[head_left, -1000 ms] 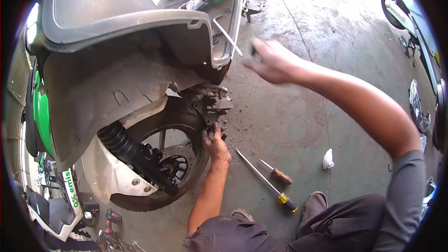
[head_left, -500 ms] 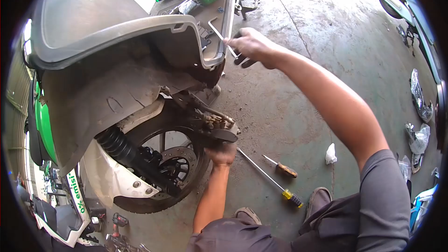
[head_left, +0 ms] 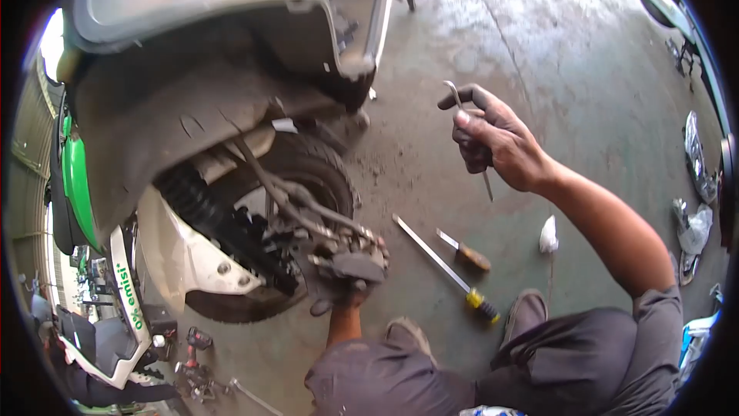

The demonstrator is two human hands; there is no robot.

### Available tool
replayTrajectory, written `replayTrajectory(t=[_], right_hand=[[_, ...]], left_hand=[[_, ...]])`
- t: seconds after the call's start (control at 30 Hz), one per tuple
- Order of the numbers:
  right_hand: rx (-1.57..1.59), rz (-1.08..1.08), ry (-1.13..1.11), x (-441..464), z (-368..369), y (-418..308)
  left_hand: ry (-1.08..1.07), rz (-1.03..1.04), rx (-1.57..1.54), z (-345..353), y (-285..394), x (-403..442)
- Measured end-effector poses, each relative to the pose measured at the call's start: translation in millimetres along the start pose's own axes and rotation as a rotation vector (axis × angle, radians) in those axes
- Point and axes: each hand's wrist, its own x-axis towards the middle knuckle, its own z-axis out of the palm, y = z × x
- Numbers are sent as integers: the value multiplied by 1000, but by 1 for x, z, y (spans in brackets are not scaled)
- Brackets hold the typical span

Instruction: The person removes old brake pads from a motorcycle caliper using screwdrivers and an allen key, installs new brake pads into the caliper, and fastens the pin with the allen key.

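My right hand (head_left: pixel 493 135) is raised over the floor, its fingers closed round a metal L-shaped hex key (head_left: pixel 487 183); the bent end sticks up past the fingers. Lower down, my left hand (head_left: pixel 350 297) holds a brake caliper (head_left: pixel 354 262) from below and behind, most of its fingers hidden by it. Hoses run from the caliper up toward the fender (head_left: pixel 185 108). Behind it are the wheel's tyre (head_left: pixel 323 162) and a black shock absorber (head_left: pixel 223 227).
A long yellow-handled screwdriver (head_left: pixel 481 304) and a shorter wooden-handled one (head_left: pixel 471 257) lie on the floor, near a white crumpled piece (head_left: pixel 548 236). Plastic-wrapped parts (head_left: pixel 695 227) lie at right. A red power tool (head_left: pixel 198 339) is at lower left.
My right hand has taken the hex key from the vehicle's platform and moved down and right. My left hand has brought the caliper lower, away from the wheel's upper edge.
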Motion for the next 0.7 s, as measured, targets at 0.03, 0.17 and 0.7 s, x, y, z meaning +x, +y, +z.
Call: replayTrajectory(t=[0.03, 0.17, 0.7], right_hand=[[-192, 53, 16, -10, 10, 4], [-673, 62, -81, -44, 36, 27], [-765, -129, 113, -69, 80, 91]], left_hand=[[35, 29, 62, 8, 3, -8], [113, 340, 420, 11, -8, -8], [346, 575, 418, 107, -49, 43]])
